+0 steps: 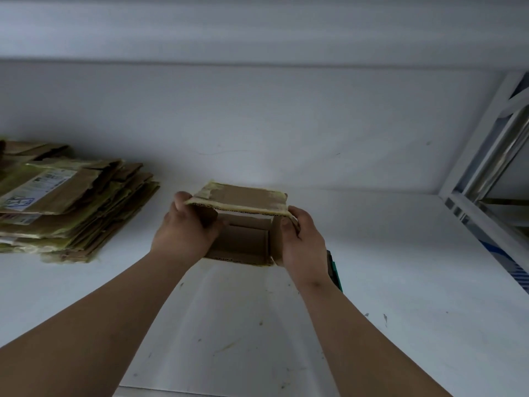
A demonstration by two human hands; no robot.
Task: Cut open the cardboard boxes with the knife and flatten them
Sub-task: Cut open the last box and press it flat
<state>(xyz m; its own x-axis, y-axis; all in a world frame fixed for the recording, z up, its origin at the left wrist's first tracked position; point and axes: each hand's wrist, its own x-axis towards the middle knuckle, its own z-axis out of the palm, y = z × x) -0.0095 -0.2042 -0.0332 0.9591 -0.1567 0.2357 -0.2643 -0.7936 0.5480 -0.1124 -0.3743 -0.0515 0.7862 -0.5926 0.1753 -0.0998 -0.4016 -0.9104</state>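
A small brown cardboard box (243, 239) with yellowish tape on its flaps stands open on the white table (400, 253), its far flap raised. My left hand (186, 227) grips the box's left wall and flap corner. My right hand (300, 239) grips the right wall, thumb inside. A green-handled knife (335, 269) lies on the table just right of my right wrist, mostly hidden behind it.
A stack of flattened cardboard boxes (71, 202) with tape and labels lies at the left of the table. A white metal frame or rack (486, 167) stands along the right edge. A white wall rises behind the table.
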